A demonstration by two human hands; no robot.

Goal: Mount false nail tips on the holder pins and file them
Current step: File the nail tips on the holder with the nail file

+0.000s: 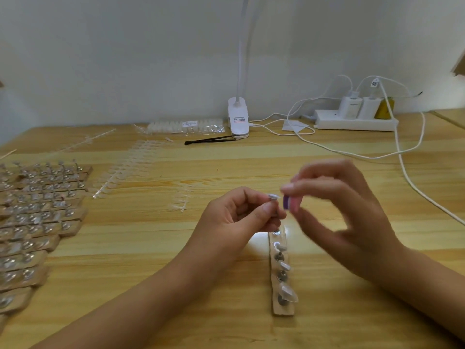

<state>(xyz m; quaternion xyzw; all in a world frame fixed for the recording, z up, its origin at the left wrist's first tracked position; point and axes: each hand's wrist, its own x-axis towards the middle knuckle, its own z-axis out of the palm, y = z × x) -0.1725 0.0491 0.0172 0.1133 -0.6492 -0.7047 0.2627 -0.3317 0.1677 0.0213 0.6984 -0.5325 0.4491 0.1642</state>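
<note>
– Wooden table (156,248), centre: what is listed?
– One cardboard strip (283,308), lying flat, with a row of metal holder pins (281,275). Several carry clear mounted tips (285,267).
– Left hand?
– Left hand (234,215), raised just above the strip's far end. Its fingers pinch a single pin upright, with a nail tip (273,196) seated on top.
– Right hand?
– Right hand (352,210), blurred. Thumb and fingers are clamped on a small purple-and-pink file block (290,204), whose end is just beside the nail tip. Whether they touch: cannot tell.
– Left edge of the table?
– Many loaded strips (37,217), overlapping in rows. Next to them are clear sprues (125,167) of unmounted tips, and a shorter sprue piece (182,202) nearer the hands.
– Back edge?
– One clear bag of tips (186,125); one white clip lamp (238,117); one slim black tool (208,140) lying in front of the lamp; one white power strip (354,123) with chargers plugged in and white cables (407,177) trailing across the wood.
</note>
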